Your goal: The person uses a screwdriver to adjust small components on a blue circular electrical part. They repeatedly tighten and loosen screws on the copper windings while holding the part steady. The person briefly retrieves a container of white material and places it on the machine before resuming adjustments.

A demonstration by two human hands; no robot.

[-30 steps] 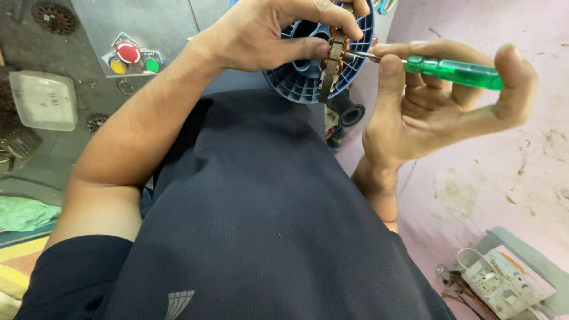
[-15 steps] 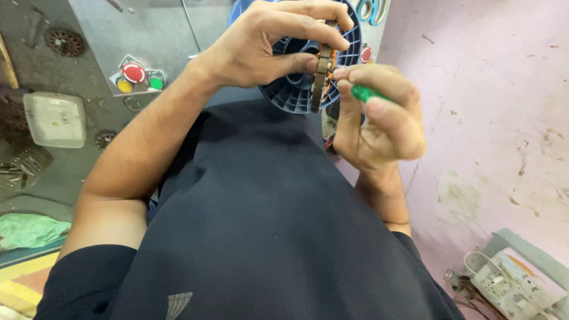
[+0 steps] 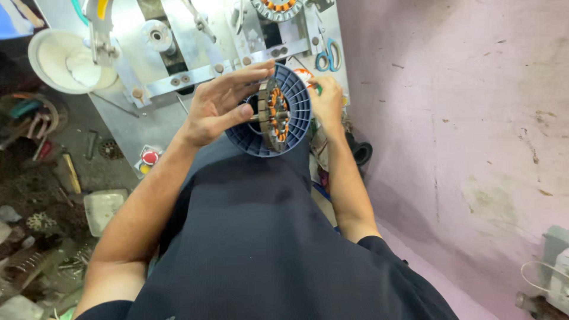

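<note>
My left hand (image 3: 222,104) grips a round motor stator (image 3: 274,114) with copper-orange windings, holding it upright on edge in front of a blue ribbed plastic spool (image 3: 296,101). My right hand (image 3: 325,98) reaches past the spool's far side, fingers curled near the bench edge. A bit of green shows by its fingertips, and I cannot tell what it holds. My dark trousers fill the lower middle of the view.
A metal winding machine (image 3: 195,41) stands ahead, with blue-handled scissors (image 3: 328,56) and another stator (image 3: 278,7) on it. A white bowl (image 3: 71,62) sits at the left, red and yellow buttons (image 3: 148,159) below it. Tools and scrap litter the left floor; pink floor at right.
The view tilted up to show the machine. The green-handled screwdriver has left the stator; my right hand moved behind the blue spool. My left hand now shows the stator's wound face.
</note>
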